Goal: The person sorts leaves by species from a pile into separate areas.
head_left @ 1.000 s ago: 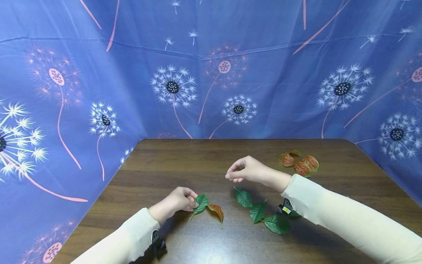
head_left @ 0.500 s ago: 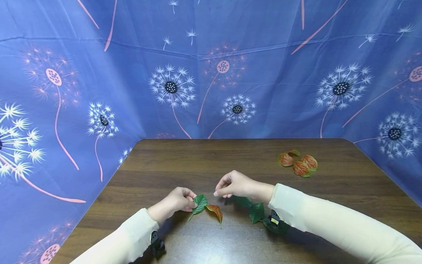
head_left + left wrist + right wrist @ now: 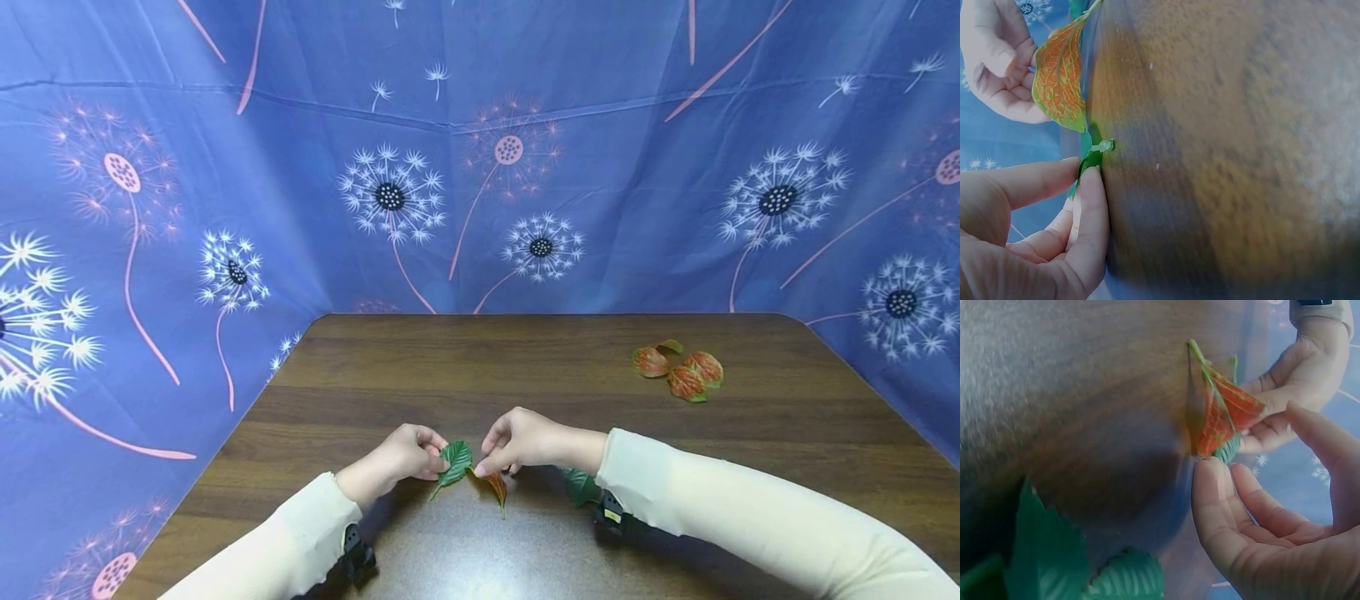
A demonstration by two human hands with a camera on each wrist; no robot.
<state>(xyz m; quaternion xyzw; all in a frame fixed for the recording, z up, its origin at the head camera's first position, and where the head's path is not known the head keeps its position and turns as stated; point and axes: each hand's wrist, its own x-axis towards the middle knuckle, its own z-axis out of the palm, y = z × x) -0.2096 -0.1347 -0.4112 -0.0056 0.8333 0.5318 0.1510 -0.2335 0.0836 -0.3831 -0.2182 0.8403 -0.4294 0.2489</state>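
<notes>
1. The left hand (image 3: 401, 458) pinches a green leaf (image 3: 457, 458) between thumb and finger, just left of the orange leaf (image 3: 1063, 75), which is the landmark here. That hold looks steady; a light pinch should keep the blade from creasing.
2. The right hand (image 3: 525, 440) has its thumb and forefinger parted, with nothing seen gripped between them. Its fingertips are at the blade edge of the orange leaf; whether they touch it, I cannot tell.
3. To take hold well, I would close gently on that edge: the curled blade probably lifts easily, while a hard press could flatten it. Its stem (image 3: 1192, 345), on the near side, could serve as another hold.
4. The green leaf's tip lies close against the orange leaf's left side, so a sideways drag may shift both. Lifting seems safer.
5. Right of the orange leaf, under the right sleeve (image 3: 720, 492), lie more green leaves (image 3: 580, 486); keep the wrist camera (image 3: 611, 512) high enough not to sweep them.
6. Beyond and right of it, well apart, sit red-green leaves (image 3: 686, 383).
7. Bare wood of the table (image 3: 420, 367) stretches beyond it to the far edge, where the blue cloth (image 3: 480, 67) rises; the nearer side also offers room.
</notes>
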